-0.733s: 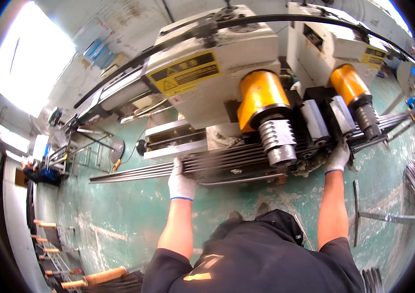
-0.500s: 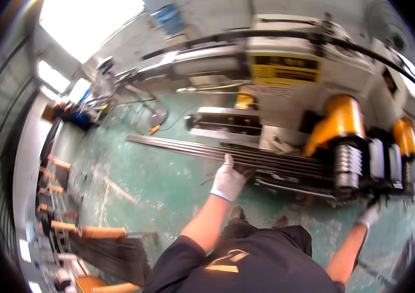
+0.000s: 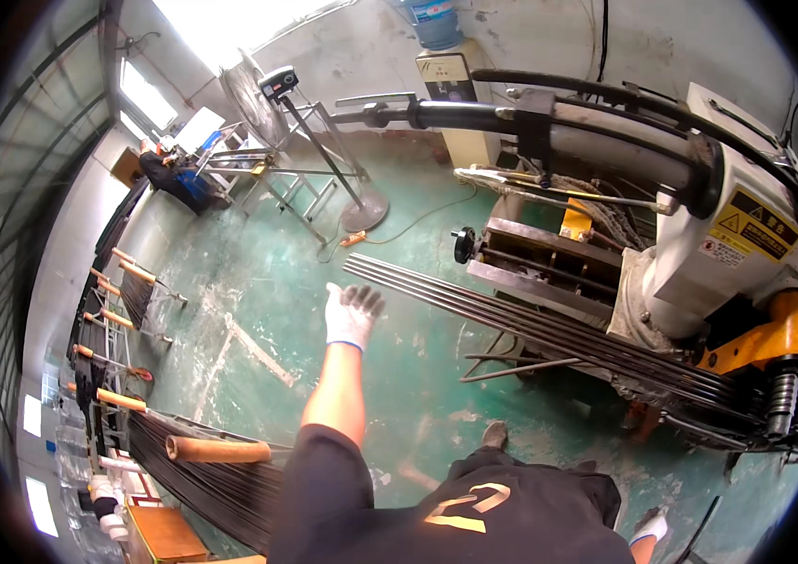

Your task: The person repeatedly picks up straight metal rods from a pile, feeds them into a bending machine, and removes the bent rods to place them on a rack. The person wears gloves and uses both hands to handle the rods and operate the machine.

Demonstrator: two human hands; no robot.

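Observation:
My left hand [image 3: 354, 315], in a white glove with dark fingertips, reaches forward over the floor with its fingers apart and nothing in it. It is just short of the far left ends of several long, thin dark metal rods [image 3: 531, 331]. These lie side by side, their right ends running into a machine beneath an orange arm [image 3: 764, 338] and next to a ridged metal cylinder [image 3: 782, 399]. Low at the right, beside my body, is my right hand [image 3: 653, 524], also gloved. Only a small part of it shows, and its fingers are not clear.
The white machine body [image 3: 681, 268] carries a yellow and black warning label. A round-based stand [image 3: 364, 211] and an orange-ended cable lie beyond the rods. At the left, racks with cardboard tubes [image 3: 219, 449] hold bundles of dark rods [image 3: 220, 489]. A water dispenser [image 3: 460, 103] stands at the wall.
The view has swung left. My left hand has come away from the rods and moved toward their far ends. My right hand has drawn back from the machine to beside my body.

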